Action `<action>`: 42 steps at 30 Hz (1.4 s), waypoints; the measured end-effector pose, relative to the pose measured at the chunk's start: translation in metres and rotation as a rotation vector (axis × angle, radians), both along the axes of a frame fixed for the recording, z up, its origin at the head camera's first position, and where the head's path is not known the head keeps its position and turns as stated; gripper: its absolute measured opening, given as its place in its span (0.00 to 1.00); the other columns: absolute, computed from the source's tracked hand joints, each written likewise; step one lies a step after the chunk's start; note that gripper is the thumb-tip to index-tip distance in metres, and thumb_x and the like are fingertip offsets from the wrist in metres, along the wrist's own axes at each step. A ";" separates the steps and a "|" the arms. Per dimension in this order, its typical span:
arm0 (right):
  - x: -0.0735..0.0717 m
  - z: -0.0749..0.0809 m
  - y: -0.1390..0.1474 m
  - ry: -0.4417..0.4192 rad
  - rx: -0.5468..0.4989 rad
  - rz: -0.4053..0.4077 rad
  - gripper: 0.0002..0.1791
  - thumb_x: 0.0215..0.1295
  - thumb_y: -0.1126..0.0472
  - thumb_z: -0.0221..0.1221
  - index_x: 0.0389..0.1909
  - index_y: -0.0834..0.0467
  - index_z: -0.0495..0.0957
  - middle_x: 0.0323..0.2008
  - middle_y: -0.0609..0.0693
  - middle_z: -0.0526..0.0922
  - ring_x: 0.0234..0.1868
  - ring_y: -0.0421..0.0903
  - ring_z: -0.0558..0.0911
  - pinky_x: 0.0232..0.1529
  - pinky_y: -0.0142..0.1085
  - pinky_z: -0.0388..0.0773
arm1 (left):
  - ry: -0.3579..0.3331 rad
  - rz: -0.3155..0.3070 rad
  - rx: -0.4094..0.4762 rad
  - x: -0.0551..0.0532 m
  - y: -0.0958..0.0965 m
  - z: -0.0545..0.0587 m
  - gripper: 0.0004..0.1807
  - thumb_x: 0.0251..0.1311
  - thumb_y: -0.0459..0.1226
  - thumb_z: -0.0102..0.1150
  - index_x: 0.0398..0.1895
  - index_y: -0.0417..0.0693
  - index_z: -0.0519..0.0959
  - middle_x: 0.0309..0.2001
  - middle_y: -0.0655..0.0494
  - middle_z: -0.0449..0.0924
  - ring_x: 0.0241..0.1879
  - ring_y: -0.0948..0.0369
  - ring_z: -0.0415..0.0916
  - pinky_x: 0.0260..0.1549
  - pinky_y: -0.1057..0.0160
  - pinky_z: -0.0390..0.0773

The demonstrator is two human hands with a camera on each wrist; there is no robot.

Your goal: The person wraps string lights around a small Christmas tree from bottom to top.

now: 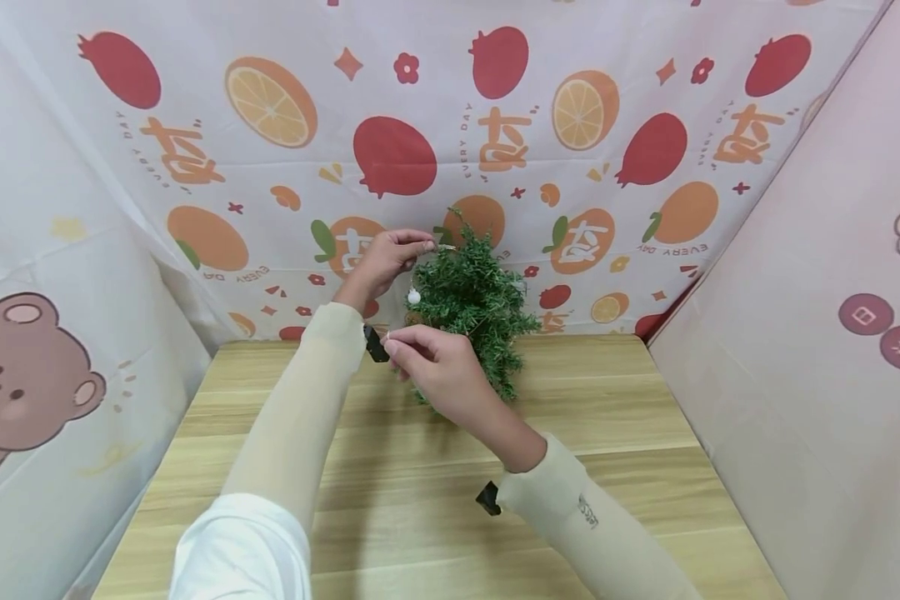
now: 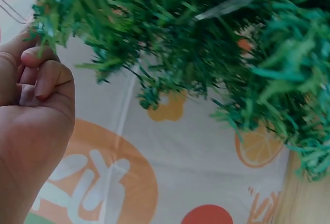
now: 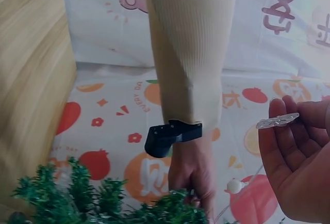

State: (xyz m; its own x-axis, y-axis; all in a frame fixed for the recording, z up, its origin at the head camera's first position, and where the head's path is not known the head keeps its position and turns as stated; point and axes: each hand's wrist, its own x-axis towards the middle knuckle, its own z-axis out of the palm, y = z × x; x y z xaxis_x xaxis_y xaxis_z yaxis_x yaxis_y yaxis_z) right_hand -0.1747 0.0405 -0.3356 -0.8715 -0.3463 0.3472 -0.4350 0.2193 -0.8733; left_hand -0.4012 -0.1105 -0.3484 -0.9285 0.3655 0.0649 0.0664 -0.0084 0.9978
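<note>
A small artificial pine tree (image 1: 472, 292) stands at the back of the table. My left hand (image 1: 390, 262) is at its upper left, thumb and fingers pinched on a thin pale cord (image 1: 447, 247) at the branch tips. In the left wrist view, foliage partly hides those fingertips. Nearer to me, in front of the tree's left side, my right hand (image 1: 438, 358) pinches a small flat clear plastic piece (image 3: 278, 121) between thumb and fingers. A small white ball (image 1: 414, 297) hangs beside the tree's left edge, close to the cord in the right wrist view.
The wooden table (image 1: 420, 517) reaches back to a fruit-printed cloth (image 1: 397, 158). Cloth walls close in both sides, with a bear print (image 1: 30, 375) on the left. Each wrist carries a black camera (image 3: 172, 137).
</note>
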 end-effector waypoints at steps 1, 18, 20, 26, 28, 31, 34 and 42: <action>0.001 -0.002 0.000 -0.006 0.005 -0.001 0.12 0.76 0.57 0.57 0.49 0.57 0.85 0.35 0.54 0.86 0.35 0.50 0.85 0.35 0.38 0.83 | 0.002 -0.001 -0.010 0.001 0.000 -0.001 0.16 0.71 0.38 0.60 0.55 0.37 0.82 0.40 0.57 0.85 0.22 0.62 0.61 0.25 0.67 0.66; 0.007 -0.018 0.012 -0.089 -0.011 -0.021 0.11 0.76 0.54 0.56 0.47 0.53 0.85 0.36 0.56 0.86 0.33 0.48 0.85 0.24 0.35 0.78 | 0.060 0.024 -0.146 0.004 -0.014 -0.024 0.19 0.73 0.40 0.58 0.62 0.41 0.79 0.36 0.54 0.78 0.23 0.63 0.60 0.29 0.63 0.65; 0.008 -0.019 0.014 -0.084 -0.010 -0.025 0.11 0.76 0.53 0.56 0.47 0.52 0.85 0.35 0.53 0.86 0.32 0.45 0.84 0.24 0.35 0.78 | 0.056 0.027 -0.153 0.012 -0.016 -0.019 0.19 0.73 0.39 0.57 0.62 0.41 0.79 0.37 0.52 0.78 0.24 0.62 0.61 0.30 0.62 0.65; 0.013 -0.021 0.019 -0.067 0.005 -0.027 0.11 0.76 0.52 0.57 0.48 0.51 0.85 0.34 0.46 0.85 0.32 0.42 0.84 0.25 0.35 0.78 | 0.118 0.095 -0.111 0.035 -0.026 -0.015 0.15 0.70 0.41 0.61 0.56 0.47 0.83 0.34 0.55 0.76 0.29 0.59 0.63 0.30 0.63 0.66; 0.015 -0.020 0.021 -0.064 0.007 -0.025 0.11 0.76 0.51 0.57 0.48 0.50 0.85 0.34 0.45 0.85 0.33 0.42 0.84 0.27 0.36 0.79 | 0.156 0.115 -0.087 0.044 -0.029 -0.016 0.15 0.69 0.43 0.62 0.55 0.49 0.84 0.37 0.58 0.79 0.31 0.59 0.64 0.32 0.65 0.67; 0.018 -0.019 0.023 -0.053 0.006 -0.027 0.11 0.76 0.52 0.57 0.47 0.51 0.85 0.34 0.46 0.85 0.34 0.42 0.84 0.30 0.36 0.81 | 0.209 0.118 -0.049 0.063 -0.031 -0.016 0.15 0.68 0.44 0.64 0.53 0.48 0.85 0.44 0.58 0.84 0.37 0.62 0.72 0.37 0.67 0.72; 0.022 -0.018 0.027 -0.046 0.015 -0.034 0.11 0.76 0.53 0.57 0.47 0.51 0.85 0.33 0.46 0.84 0.33 0.42 0.83 0.29 0.36 0.80 | 0.251 0.104 -0.044 0.087 -0.030 -0.015 0.14 0.66 0.45 0.66 0.51 0.49 0.86 0.49 0.54 0.85 0.40 0.65 0.75 0.40 0.67 0.74; 0.026 -0.023 0.036 -0.084 -0.011 -0.006 0.11 0.76 0.56 0.57 0.47 0.54 0.85 0.34 0.48 0.85 0.32 0.42 0.83 0.28 0.37 0.79 | 0.386 0.092 -0.112 0.152 -0.019 -0.026 0.13 0.69 0.44 0.63 0.50 0.49 0.86 0.48 0.51 0.86 0.47 0.57 0.81 0.44 0.66 0.80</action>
State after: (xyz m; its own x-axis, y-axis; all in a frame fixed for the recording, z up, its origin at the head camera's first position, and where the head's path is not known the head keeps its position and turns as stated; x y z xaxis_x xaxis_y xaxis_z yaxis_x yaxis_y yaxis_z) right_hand -0.1490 0.0762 -0.3587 -0.8999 -0.3373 0.2763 -0.3585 0.2117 -0.9092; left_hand -0.2491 -0.1300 -0.3745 -0.8728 0.3069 0.3794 0.4316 0.1225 0.8937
